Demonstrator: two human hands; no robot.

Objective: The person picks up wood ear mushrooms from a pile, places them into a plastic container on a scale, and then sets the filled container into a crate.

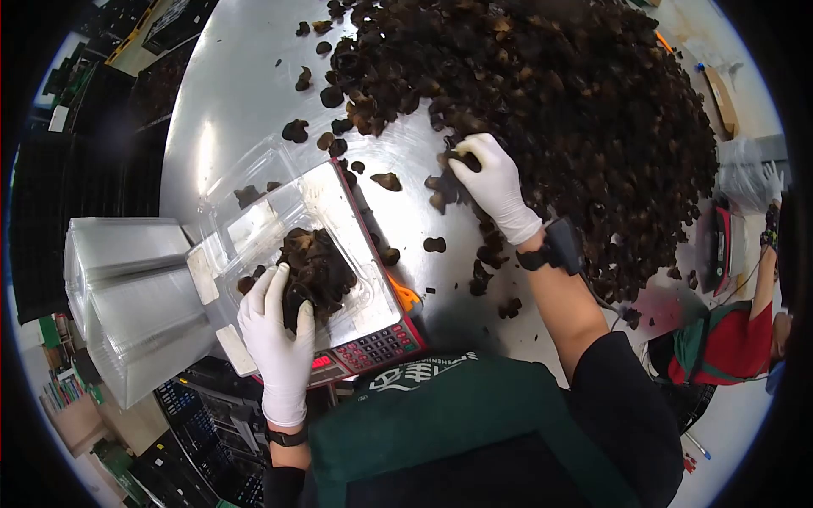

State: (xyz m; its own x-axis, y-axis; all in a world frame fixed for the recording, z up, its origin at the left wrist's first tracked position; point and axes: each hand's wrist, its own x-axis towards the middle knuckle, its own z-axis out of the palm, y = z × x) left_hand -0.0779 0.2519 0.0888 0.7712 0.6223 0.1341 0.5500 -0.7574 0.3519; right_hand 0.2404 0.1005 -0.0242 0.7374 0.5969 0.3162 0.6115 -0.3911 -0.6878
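My right hand (pixel 494 184), in a white glove, is at the near left edge of a big heap of wood ear mushrooms (pixel 559 102). Its thumb and fingers are pinched on a dark mushroom piece. More loose pieces lie just below it on the metal table. My left hand (pixel 278 334), also gloved, reaches into a clear plastic clamshell box (pixel 356 275), thumb and fingers around part of the mushroom portion (pixel 315 264) there. The box stands with its lid folded back on a red and silver weighing scale (pixel 334 203), whose display is lit.
Stacked clear plastic boxes (pixel 140 296) stand left of the scale. An orange-handled tool (pixel 403 294) lies by the scale's right edge. Stray mushroom pieces dot the metal table (pixel 229 93). At far right are a person in a red top (pixel 727 343) and another scale (pixel 721 241).
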